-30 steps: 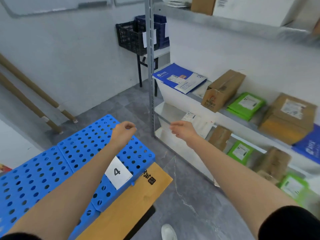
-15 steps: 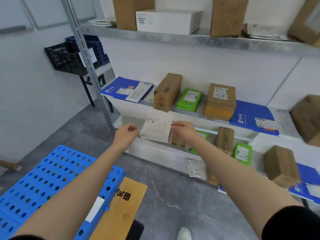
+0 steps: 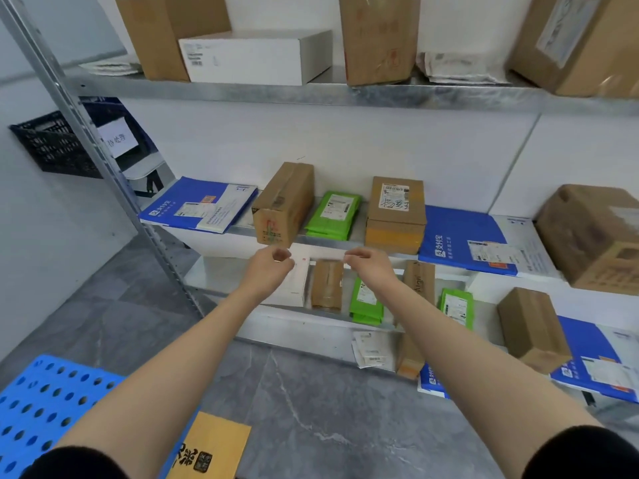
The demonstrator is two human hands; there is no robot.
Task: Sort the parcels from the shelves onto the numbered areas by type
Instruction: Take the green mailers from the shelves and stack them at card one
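View from a head-worn camera, looking down two bare forearms at metal shelves (image 3: 311,93) stacked with parcels. Both hands are raised side by side, a little apart, in front of the edge of the middle shelf.

The left hand (image 3: 273,267) is curled into a loose fist, with thumb and forefinger meeting in a ring, and holds nothing that can be seen. The right hand (image 3: 366,266) has its fingers bent towards the left hand and is also empty, as far as the view shows.

Just behind the left hand, on the lower shelf, a flat white box (image 3: 299,283) stands partly hidden. Beside it is a small brown box (image 3: 326,285), then a green pouch (image 3: 366,302).

From left to right, the middle shelf holds:
- a blue envelope (image 3: 200,205)
- a taped brown carton (image 3: 283,205)
- a pile of green pouches (image 3: 333,216)
- a labelled brown box (image 3: 396,216)
- a second blue envelope (image 3: 463,240)
- a large carton (image 3: 594,236)

The top shelf carries cartons and a long white box (image 3: 256,57).

A blue plastic board with round holes (image 3: 41,402) lies on the grey floor at the lower left. A black crate (image 3: 52,146) sits beyond the shelf post.
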